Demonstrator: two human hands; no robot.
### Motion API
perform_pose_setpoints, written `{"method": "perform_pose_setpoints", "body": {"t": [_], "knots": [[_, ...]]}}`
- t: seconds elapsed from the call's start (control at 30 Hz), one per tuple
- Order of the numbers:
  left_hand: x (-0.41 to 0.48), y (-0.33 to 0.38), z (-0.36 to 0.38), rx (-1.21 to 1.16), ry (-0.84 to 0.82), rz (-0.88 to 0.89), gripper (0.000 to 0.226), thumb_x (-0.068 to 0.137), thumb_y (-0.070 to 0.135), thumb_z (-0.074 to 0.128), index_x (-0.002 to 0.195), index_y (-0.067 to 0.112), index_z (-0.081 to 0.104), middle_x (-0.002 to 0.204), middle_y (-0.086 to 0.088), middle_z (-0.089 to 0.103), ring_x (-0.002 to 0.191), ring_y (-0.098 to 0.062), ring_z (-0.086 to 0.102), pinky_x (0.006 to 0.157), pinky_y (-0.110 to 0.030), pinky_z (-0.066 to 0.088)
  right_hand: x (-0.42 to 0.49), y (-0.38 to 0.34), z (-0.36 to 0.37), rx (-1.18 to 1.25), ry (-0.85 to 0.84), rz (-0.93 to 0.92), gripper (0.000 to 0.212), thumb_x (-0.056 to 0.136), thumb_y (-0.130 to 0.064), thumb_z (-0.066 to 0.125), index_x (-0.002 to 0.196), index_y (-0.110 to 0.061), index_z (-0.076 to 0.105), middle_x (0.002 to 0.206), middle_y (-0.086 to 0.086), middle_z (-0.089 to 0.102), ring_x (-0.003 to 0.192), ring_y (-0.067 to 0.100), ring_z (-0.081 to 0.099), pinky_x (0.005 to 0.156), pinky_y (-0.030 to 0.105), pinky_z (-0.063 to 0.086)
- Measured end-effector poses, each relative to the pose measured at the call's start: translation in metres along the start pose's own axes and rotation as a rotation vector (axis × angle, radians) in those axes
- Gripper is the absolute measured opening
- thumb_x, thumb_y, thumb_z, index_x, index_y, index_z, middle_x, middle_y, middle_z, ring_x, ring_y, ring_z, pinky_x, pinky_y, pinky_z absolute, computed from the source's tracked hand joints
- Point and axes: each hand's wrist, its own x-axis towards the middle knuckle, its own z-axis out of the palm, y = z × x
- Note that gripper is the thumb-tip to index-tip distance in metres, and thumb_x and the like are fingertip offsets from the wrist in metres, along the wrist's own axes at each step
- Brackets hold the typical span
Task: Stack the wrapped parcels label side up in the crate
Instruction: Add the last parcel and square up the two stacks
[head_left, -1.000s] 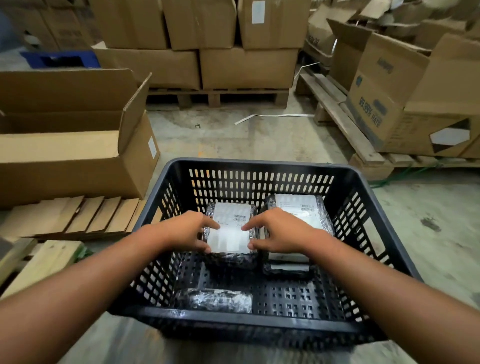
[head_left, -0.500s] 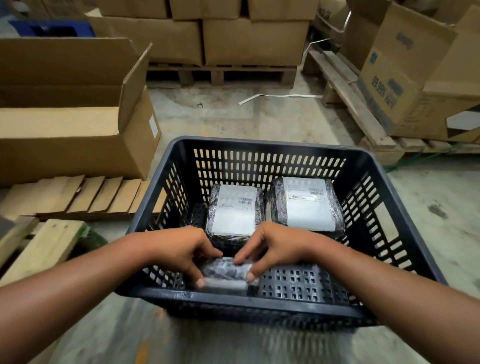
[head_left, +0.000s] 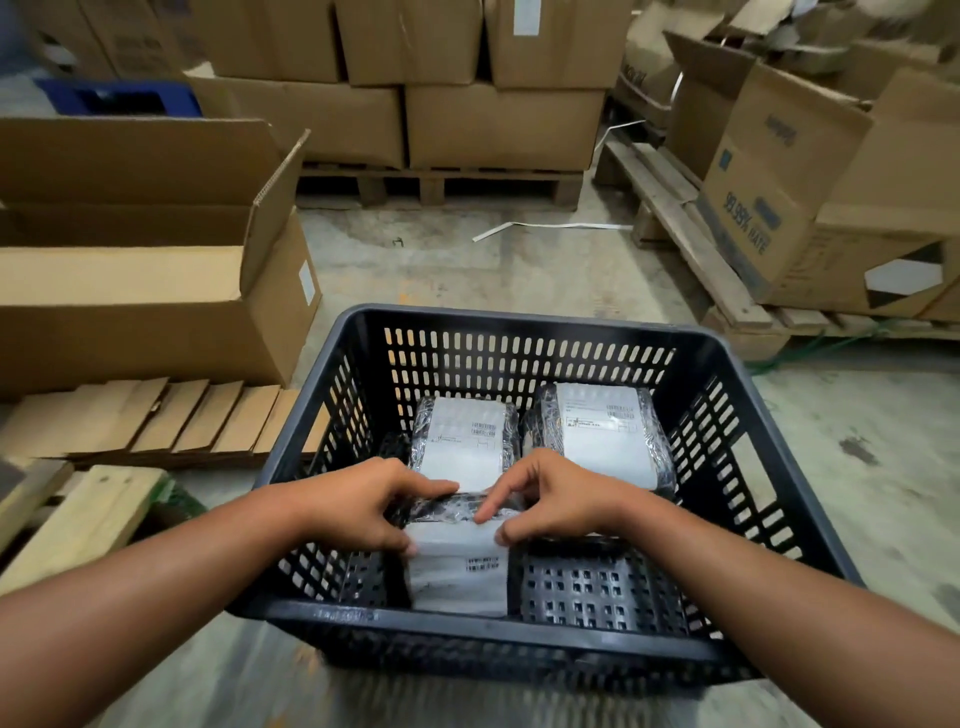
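Note:
A dark slotted plastic crate (head_left: 519, 327) stands on the floor in front of me. Two wrapped parcels lie at its far side with white labels up, the left parcel (head_left: 465, 441) and the right parcel (head_left: 605, 436). A third wrapped parcel (head_left: 460, 566) is at the near wall, tilted, its white label facing me. My left hand (head_left: 363, 506) grips its upper left edge and my right hand (head_left: 550, 499) grips its upper right edge. The parcel's top edge is partly hidden by my fingers.
An open cardboard box (head_left: 145, 270) stands to the left with flattened cardboard pieces (head_left: 171, 421) in front of it. Stacked boxes on a pallet (head_left: 441, 182) are behind the crate. More boxes on a pallet (head_left: 691, 244) are at the right. Light wooden boards (head_left: 88, 519) lie near left.
My hands moved from the far left parcel to the near one lying label down, took hold of it, and turned it so its label now shows.

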Motion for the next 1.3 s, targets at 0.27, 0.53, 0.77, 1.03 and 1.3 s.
{"method": "perform_pose_setpoints", "body": {"t": [0.27,0.53,0.77,1.03,1.3], "knots": [[0.000,0.017,-0.021,-0.540,0.452,0.143,0.064,0.084,0.007,0.079,0.130,0.048,0.063,0.137,0.012,0.061,0.126,-0.014,0.058,0.096,-0.033,0.055,-0.013,-0.023,-0.048,0.312,0.248,-0.014,0.024,0.071,-0.013,0.089,0.094,-0.019,0.085,0.079,0.015,0.065,0.079,0.030,0.056,0.066,0.034,0.052],[0.007,0.016,-0.068,-0.698,0.532,0.186,0.050,0.089,-0.001,0.071,0.130,0.028,0.067,0.123,-0.001,0.071,0.107,-0.015,0.070,0.081,-0.027,0.059,-0.013,-0.048,-0.034,-0.111,0.501,-0.168,0.078,0.066,-0.047,0.095,0.135,-0.057,0.061,0.166,-0.007,0.031,0.153,0.012,0.031,0.115,0.048,0.044],[0.022,0.005,-0.056,-0.814,0.584,0.074,0.047,0.090,0.007,0.072,0.127,0.034,0.068,0.124,-0.008,0.070,0.095,-0.017,0.074,0.065,-0.026,0.060,0.000,-0.033,-0.004,-0.452,0.332,0.042,0.156,0.054,-0.043,0.102,0.147,-0.069,-0.021,0.168,0.007,-0.033,0.148,0.012,-0.022,0.118,0.031,0.013],[0.044,0.005,-0.051,-0.262,0.536,-0.060,0.107,0.072,0.034,0.089,0.157,0.020,0.024,0.166,0.003,0.010,0.149,-0.004,-0.002,0.122,-0.037,0.010,0.019,-0.030,-0.032,-0.487,0.322,0.090,0.153,0.057,-0.041,0.099,0.157,-0.054,-0.017,0.173,0.013,-0.018,0.160,0.026,-0.009,0.123,0.037,0.017],[0.064,-0.007,-0.019,-0.244,0.304,-0.228,0.164,0.036,0.066,0.093,0.159,0.023,-0.006,0.161,-0.002,-0.033,0.146,-0.011,-0.017,0.117,-0.029,0.002,0.041,-0.009,-0.020,-0.554,0.249,0.229,0.153,0.062,-0.033,0.097,0.161,-0.038,-0.021,0.170,0.020,-0.023,0.159,0.036,0.003,0.122,0.041,0.027]]}}
